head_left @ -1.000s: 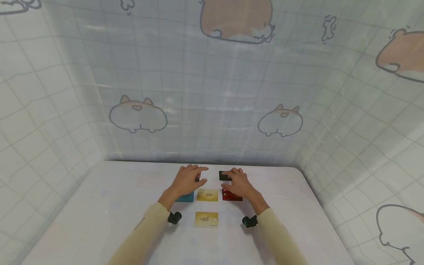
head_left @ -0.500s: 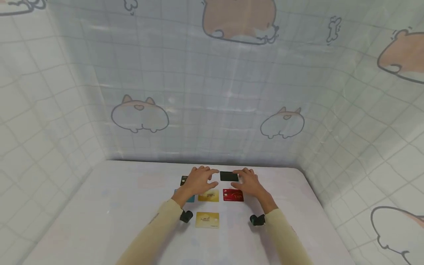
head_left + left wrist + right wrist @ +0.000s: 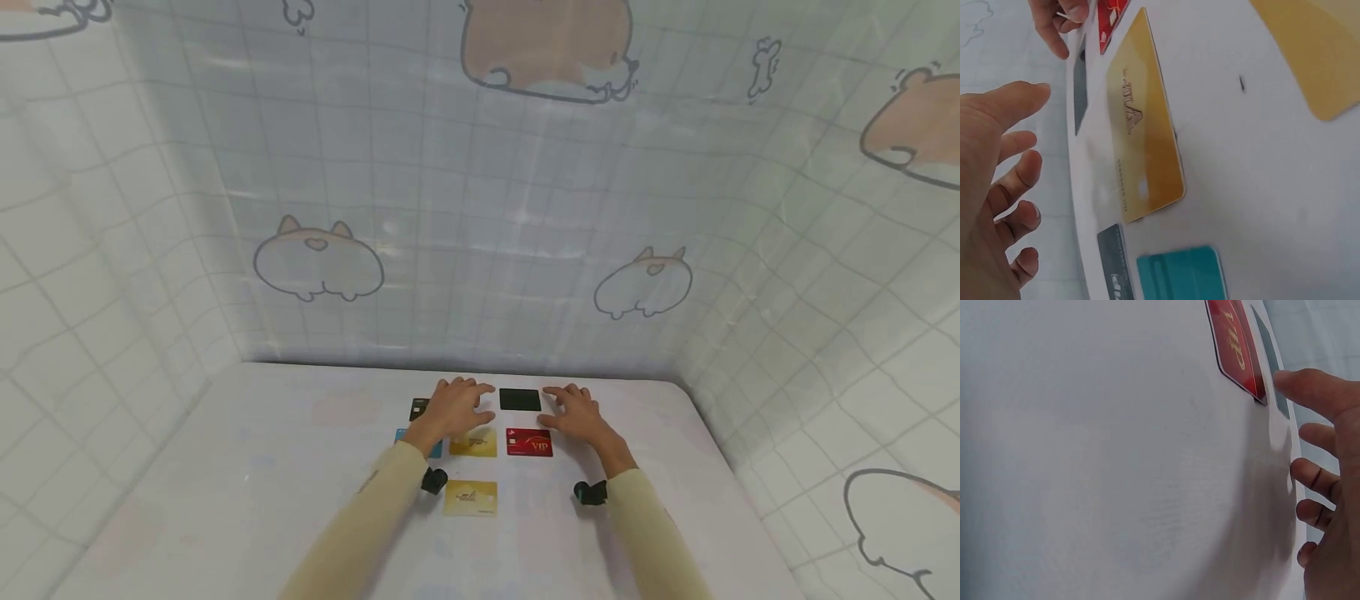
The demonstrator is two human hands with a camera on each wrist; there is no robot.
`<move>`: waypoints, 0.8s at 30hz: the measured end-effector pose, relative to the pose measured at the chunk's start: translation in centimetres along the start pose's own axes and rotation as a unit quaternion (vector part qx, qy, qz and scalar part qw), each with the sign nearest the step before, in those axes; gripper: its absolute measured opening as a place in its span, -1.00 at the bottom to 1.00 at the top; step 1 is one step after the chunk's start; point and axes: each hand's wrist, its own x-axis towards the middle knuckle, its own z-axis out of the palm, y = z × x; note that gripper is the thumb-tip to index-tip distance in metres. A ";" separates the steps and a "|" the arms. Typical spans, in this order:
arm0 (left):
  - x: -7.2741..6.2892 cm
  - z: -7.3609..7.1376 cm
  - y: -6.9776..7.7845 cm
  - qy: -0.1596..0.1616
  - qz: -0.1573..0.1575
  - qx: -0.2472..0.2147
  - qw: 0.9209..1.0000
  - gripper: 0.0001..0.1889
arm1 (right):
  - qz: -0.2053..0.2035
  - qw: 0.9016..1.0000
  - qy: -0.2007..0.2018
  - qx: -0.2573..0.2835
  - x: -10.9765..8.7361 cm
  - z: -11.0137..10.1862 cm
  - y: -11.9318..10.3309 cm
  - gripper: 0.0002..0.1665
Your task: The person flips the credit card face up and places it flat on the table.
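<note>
My left hand (image 3: pixel 455 410) hovers over the left cards, fingers loosely bent and nothing in them. It partly covers a dark card (image 3: pixel 417 408), a teal card (image 3: pixel 1185 275) and the upper gold card (image 3: pixel 474 443). My right hand (image 3: pixel 577 412) is just right of a plain black card (image 3: pixel 520 400), thumb and fingers apart and holding nothing. Below that black card lies a red VIP card (image 3: pixel 529 442), flat and fully visible. In the right wrist view the thumb (image 3: pixel 1310 387) overlaps the black card's edge.
A second gold card (image 3: pixel 470 498) lies nearer me, between the forearms. Small black wrist devices (image 3: pixel 590 493) show by both sleeves. The white table (image 3: pixel 300 483) ends at a grid-patterned curtain (image 3: pixel 480 317) with cartoon animals, which also rises on both sides.
My left hand has shifted right, uncovering part of the dark card at left. The right hand has moved right, off the black and red cards. The cards stay in place.
</note>
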 end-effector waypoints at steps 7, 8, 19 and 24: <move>0.7 0.8 -0.1 -0.035 -0.032 0.012 0.999 -0.38 | -0.002 1.000 -0.016 -0.020 0.6 0.4 -0.6 -0.12; 0.7 0.8 -0.1 -0.037 -0.034 0.013 0.999 -0.38 | 0.000 1.000 -0.017 -0.026 0.7 0.4 -0.7 -0.12; 1.3 1.6 -0.4 -0.039 -0.035 0.014 0.999 -0.39 | 0.006 1.000 -0.005 -0.015 1.2 0.4 -0.8 -0.21; 1.5 1.8 -0.4 -0.050 -0.032 0.012 0.998 -0.39 | 0.008 1.000 -0.008 -0.018 1.6 0.8 -0.6 -0.22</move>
